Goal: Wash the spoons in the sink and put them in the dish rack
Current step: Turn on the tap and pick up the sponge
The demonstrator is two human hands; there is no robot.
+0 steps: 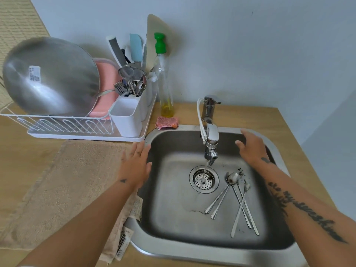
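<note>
Across the pale wooden table (240,114), which meets a plain grey-white wall (250,54), I see a square steel sink (173,255) let into the top. Its tap (211,135) is running, with a thin stream falling onto the drain strainer (204,180). Several long-handled spoons (232,178) lie crossed on the sink floor just right of the drain, with dark specks near their bowls.

My left hand (135,164) hovers over the sink's left rim, fingers straight, its grip slack and holding nothing. My right hand (252,149) is above the far right corner of the basin, fingers spread, its grip likewise wide and bare; it is slightly blurred.

Left of the sink a beige towel (67,180) covers the table, its labelled edge hanging over the rim. Behind it stands the white dish rack (57,125), carrying a large steel bowl (50,76), a pink container (107,89) and a white cutlery holder (128,118) with utensils in its rear sections. A green-capped soap bottle (163,78) and a pink scrubber (166,122) sit between rack and tap
</note>
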